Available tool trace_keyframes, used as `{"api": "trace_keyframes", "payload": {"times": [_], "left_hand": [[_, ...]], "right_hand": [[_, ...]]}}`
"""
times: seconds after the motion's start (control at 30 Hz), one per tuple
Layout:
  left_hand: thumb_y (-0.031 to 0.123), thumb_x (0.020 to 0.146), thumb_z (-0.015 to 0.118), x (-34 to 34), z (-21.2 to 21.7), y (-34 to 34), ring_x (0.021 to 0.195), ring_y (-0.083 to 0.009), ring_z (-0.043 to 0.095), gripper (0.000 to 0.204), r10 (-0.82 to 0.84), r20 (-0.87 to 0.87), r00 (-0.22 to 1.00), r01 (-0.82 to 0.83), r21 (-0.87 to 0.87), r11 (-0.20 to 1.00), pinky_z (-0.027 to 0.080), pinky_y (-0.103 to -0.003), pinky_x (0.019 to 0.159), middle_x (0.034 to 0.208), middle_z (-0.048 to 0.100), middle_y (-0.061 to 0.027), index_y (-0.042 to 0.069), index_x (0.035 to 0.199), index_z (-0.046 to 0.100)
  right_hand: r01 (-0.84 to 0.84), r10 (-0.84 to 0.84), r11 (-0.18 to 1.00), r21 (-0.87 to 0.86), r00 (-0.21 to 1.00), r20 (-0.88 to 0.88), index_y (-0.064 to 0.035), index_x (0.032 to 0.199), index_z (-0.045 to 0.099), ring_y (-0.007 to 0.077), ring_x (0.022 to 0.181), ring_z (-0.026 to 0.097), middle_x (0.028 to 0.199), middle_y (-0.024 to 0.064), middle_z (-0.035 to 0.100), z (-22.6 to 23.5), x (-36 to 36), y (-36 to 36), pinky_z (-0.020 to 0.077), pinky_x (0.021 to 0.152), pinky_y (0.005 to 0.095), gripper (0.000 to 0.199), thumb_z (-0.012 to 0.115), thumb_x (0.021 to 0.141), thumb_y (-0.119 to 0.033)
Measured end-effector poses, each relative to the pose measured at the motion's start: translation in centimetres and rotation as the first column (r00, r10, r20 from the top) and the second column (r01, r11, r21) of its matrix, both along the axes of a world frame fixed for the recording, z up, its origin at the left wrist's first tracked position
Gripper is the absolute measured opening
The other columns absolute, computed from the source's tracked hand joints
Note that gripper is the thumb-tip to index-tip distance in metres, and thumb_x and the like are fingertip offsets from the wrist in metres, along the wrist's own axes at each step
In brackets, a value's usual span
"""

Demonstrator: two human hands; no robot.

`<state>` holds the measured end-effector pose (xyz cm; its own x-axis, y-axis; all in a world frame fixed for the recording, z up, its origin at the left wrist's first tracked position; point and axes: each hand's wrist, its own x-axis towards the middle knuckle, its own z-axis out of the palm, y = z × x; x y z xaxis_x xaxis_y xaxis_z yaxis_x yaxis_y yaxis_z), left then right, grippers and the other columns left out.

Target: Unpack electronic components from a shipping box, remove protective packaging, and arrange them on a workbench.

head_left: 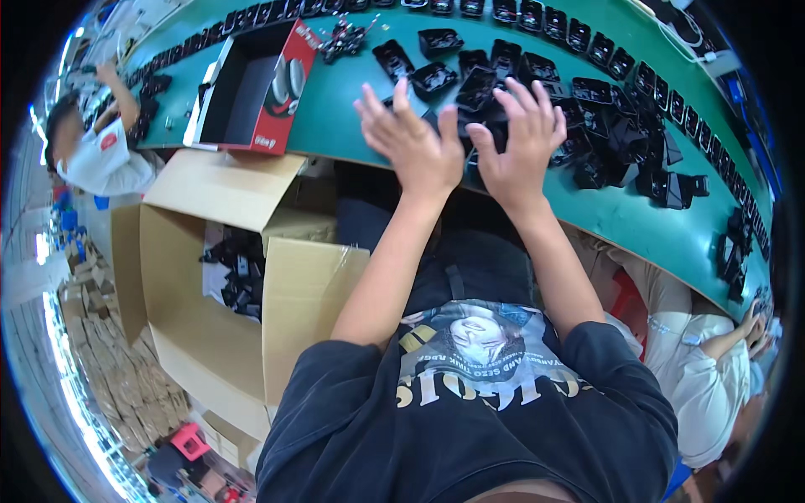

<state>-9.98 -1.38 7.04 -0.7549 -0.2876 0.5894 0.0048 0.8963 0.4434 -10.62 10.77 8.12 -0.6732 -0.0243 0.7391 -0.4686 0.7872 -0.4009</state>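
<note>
My left hand (412, 141) is over the front part of the green table (335, 126), fingers spread, nothing held. Beside it, my right hand (521, 144) is also open, its fingers apart over a heap of glossy black plastic housings. One black housing (433, 80) lies just beyond my left fingertips. Another black housing (506, 58) sits beyond my right fingers. More black parts (627, 138) are piled loosely to the right of my right hand. Between and behind the hands, some pieces are partly hidden.
A red box with a dark inside (283, 101) stands on the table at left. Below it, an open cardboard box (312, 310) holds black parts (243, 272). Rows of black housings (579, 35) line the far edge. Other people sit at left (105, 155) and right (708, 377).
</note>
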Motion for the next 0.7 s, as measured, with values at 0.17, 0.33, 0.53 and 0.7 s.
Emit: {"api": "trace_keyframes", "payload": {"times": [0.17,0.33,0.53,0.7], "left_hand": [[0.035,0.090,0.051,0.2,0.8,-3.3,0.127,-0.0454,0.030,0.050,0.112,-0.252,0.961,-0.095,0.081,0.992,0.020,-0.052,0.107,0.144,0.025,-0.0267,0.006,0.130,0.040],[0.028,0.089,0.051,13.1,12.8,-12.6,0.120,-0.0355,0.038,0.037,-0.277,-0.386,0.880,0.202,-0.225,0.953,0.028,-0.046,0.102,0.130,0.043,-0.0236,0.004,0.118,0.051],[0.038,0.085,0.052,22.5,10.5,-47.7,0.087,-0.0329,0.063,0.039,0.648,0.162,0.744,-0.626,-0.168,0.761,0.049,-0.039,0.077,0.100,0.067,-0.0166,0.005,0.098,0.069],[0.051,0.083,0.056,27.8,-5.7,-58.4,0.111,-0.0407,0.057,0.062,0.660,0.548,0.514,-0.770,-0.044,0.636,0.046,-0.043,0.095,0.119,0.061,-0.0227,0.003,0.122,0.061]], "right_hand": [[0.040,-0.036,0.977,0.211,0.999,-0.019,-0.0127,0.117,0.057,0.0318,0.127,0.042,0.129,0.0051,0.054,0.0,0.7,-2.8,0.0182,0.105,0.0543,0.043,0.065,0.084,-0.039],[-0.142,0.169,0.984,0.105,0.928,-0.332,-0.0081,0.115,0.055,0.0263,0.107,0.049,0.120,0.0075,0.057,3.9,1.3,-1.2,0.0288,0.100,0.0419,0.036,0.062,0.085,-0.026],[-0.938,0.929,0.335,0.094,0.345,0.135,-0.0037,0.077,0.061,0.0248,0.082,0.058,0.088,0.0058,0.061,10.9,10.0,-19.9,0.0479,0.075,0.0327,0.005,0.062,0.079,-0.008],[-0.846,0.811,-0.135,0.515,0.204,0.548,-0.0023,0.082,0.064,0.0325,0.083,0.061,0.089,0.0107,0.067,10.6,10.8,-39.2,0.0501,0.075,0.0381,0.013,0.054,0.082,-0.011]]}}
